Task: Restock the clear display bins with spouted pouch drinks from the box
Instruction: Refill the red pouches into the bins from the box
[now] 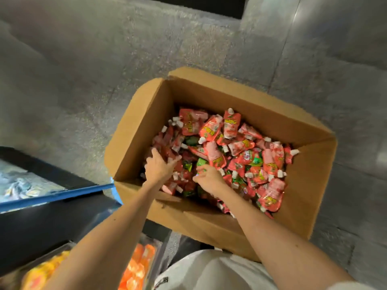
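Note:
An open cardboard box (144, 126) stands on the floor, filled with several red and green spouted pouch drinks (270, 164) with white caps. Both my hands are down inside it at the near left side. My left hand (160, 167) lies palm down on the red pouches, its thumb spread and its fingers reaching into the pile. My right hand (209, 177) has its fingers curled round pouches near a green one (201, 162). Two clear display bins sit at the lower left, one with orange pouches (136, 268), one with yellow (41, 273).
A dark cabinet with a blue rim (62, 195) stands left of the box, above the bins. Grey speckled tile floor (104, 70) surrounds the box. My white shirt (209, 273) fills the bottom of the view.

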Available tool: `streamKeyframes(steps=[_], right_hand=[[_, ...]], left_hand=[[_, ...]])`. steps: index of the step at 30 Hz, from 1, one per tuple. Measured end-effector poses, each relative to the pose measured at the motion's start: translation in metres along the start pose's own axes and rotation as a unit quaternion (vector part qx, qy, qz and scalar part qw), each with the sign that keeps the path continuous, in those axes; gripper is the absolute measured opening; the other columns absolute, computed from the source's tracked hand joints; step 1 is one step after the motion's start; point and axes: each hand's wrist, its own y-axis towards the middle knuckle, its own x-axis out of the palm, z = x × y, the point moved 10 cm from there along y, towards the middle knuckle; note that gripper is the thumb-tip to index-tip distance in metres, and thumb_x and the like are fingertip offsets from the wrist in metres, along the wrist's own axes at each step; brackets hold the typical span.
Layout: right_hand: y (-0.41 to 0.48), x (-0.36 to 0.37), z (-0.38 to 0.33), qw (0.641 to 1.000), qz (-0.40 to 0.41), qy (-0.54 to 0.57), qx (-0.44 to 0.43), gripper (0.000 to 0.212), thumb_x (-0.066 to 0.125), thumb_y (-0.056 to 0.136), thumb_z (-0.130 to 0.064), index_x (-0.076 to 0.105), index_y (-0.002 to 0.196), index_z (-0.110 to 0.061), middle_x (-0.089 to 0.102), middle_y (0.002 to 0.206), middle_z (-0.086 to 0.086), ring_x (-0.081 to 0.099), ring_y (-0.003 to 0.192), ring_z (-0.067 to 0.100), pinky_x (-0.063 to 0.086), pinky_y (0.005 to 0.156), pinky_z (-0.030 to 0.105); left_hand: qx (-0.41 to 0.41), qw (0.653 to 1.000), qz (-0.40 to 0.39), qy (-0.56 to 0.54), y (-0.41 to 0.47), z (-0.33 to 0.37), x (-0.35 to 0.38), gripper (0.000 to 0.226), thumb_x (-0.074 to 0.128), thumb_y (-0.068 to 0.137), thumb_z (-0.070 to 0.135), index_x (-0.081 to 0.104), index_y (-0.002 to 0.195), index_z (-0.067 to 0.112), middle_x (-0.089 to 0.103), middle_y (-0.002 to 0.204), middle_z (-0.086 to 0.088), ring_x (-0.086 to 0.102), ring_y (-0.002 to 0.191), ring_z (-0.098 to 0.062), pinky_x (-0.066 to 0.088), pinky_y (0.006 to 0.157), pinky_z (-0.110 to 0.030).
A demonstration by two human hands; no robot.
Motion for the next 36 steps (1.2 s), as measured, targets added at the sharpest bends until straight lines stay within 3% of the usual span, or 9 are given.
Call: streamKeyframes(steps=[5,10,14,18,22,27,31,33,36], right_hand=[[0.039,0.018,-0.02,0.999,0.003,-0.027,0.022,0.043,0.067,0.091,-0.03,0.054,0.13,-0.019,0.061,0.125,0.002,0.06,0.11,0.024,0.05,0.096,0.039],[0.067,0.035,-0.034,0.997,0.006,-0.067,0.038,0.068,0.051,0.091,-0.004,0.031,0.153,-0.021,0.038,0.155,0.007,0.04,0.138,0.03,0.042,0.107,0.039],[0.067,0.047,-0.033,0.988,0.026,-0.15,0.028,0.066,0.045,0.095,0.001,0.027,0.155,-0.021,0.024,0.157,0.012,0.029,0.143,0.033,0.035,0.111,0.044],[0.067,0.046,-0.031,0.989,0.045,-0.142,0.028,0.065,0.05,0.094,-0.001,0.032,0.154,-0.019,0.023,0.155,0.01,0.031,0.142,0.03,0.037,0.109,0.04],[0.066,0.049,-0.035,0.991,0.05,-0.118,0.025,0.067,0.054,0.09,0.002,0.036,0.151,-0.018,0.027,0.149,0.007,0.039,0.135,0.027,0.042,0.102,0.035],[0.065,0.047,-0.036,0.996,0.069,-0.05,0.01,0.052,0.065,0.091,-0.016,0.05,0.141,-0.018,0.04,0.139,0.003,0.057,0.102,0.023,0.054,0.084,0.039],[0.066,0.034,-0.04,0.994,0.108,0.002,0.027,0.017,0.063,0.093,-0.028,0.064,0.108,-0.02,0.059,0.101,0.002,0.055,0.076,0.019,0.041,0.058,0.027],[0.068,0.023,-0.048,0.99,0.138,-0.006,0.028,0.013,0.063,0.092,-0.031,0.06,0.1,-0.021,0.062,0.098,0.003,0.059,0.082,0.021,0.045,0.068,0.03],[0.078,0.009,-0.061,0.984,0.162,0.043,0.063,0.032,0.061,0.09,-0.039,0.055,0.108,-0.014,0.059,0.104,0.005,0.058,0.095,0.025,0.046,0.086,0.036]], left_hand=[[-0.055,0.996,-0.063,-0.038,0.032,0.0,0.006,0.062,0.055,0.086,0.071,0.053,0.076,0.009,0.063,0.087,-0.006,0.059,0.069,-0.018,0.048,0.074,-0.032],[-0.07,0.994,-0.079,-0.002,0.065,-0.01,0.041,0.096,0.044,0.076,0.083,0.05,0.136,0.008,0.056,0.134,-0.014,0.056,0.118,-0.04,0.045,0.1,-0.047],[-0.043,0.99,-0.084,0.105,0.1,-0.032,0.066,0.07,0.061,0.09,0.053,0.028,0.148,0.034,0.028,0.151,-0.016,0.037,0.126,-0.044,0.04,0.103,-0.059],[-0.003,0.974,-0.184,0.13,0.09,-0.029,0.058,0.029,0.047,0.102,0.022,0.057,0.122,0.005,0.061,0.13,-0.017,0.061,0.114,-0.037,0.053,0.094,-0.046],[0.036,0.969,-0.232,0.082,0.059,-0.01,0.041,0.036,0.033,0.107,0.011,0.054,0.132,-0.004,0.057,0.136,-0.021,0.052,0.128,-0.034,0.038,0.099,-0.031],[0.026,0.976,-0.214,0.018,0.049,-0.015,0.033,0.036,0.042,0.106,0.021,0.06,0.125,-0.004,0.062,0.129,-0.019,0.058,0.12,-0.034,0.042,0.09,-0.033],[-0.023,0.98,-0.191,-0.056,0.039,-0.016,0.017,0.056,0.037,0.105,0.042,0.052,0.136,-0.001,0.055,0.14,-0.018,0.052,0.127,-0.033,0.039,0.103,-0.035],[-0.053,0.977,-0.19,-0.08,0.037,-0.022,0.015,0.06,0.034,0.104,0.049,0.051,0.138,0.002,0.052,0.143,-0.017,0.052,0.127,-0.033,0.038,0.106,-0.035],[-0.024,0.979,-0.194,-0.058,0.035,-0.021,0.018,0.034,0.042,0.104,0.037,0.058,0.092,0.009,0.066,0.109,-0.012,0.061,0.1,-0.03,0.044,0.081,-0.032]])
